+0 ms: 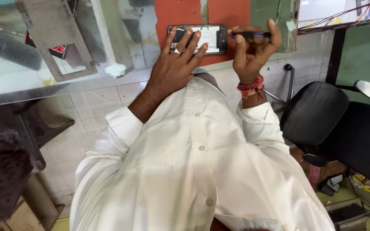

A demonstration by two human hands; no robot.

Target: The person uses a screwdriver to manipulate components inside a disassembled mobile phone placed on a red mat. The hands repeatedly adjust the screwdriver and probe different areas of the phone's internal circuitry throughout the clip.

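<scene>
A black smartphone [213, 39] lies flat on an orange-red mat [180, 13] on the glass desk. My left hand [177, 60] rests on the phone's left half, fingers spread and pressing it down. My right hand [253, 49] hovers just right of the phone, thumb and fingers shut around a thin dark tool with a blue band [250, 35], held level with its tip toward the phone's right end. Red thread bands circle my right wrist. I wear a white shirt.
The glass desk top [108, 51] carries a grey perforated plate [56, 38] and a small black-and-red box [58, 50] at the left. A black office chair [335, 124] stands at my right. Coloured wires [343, 17] run across the far right corner. Tiled floor lies below.
</scene>
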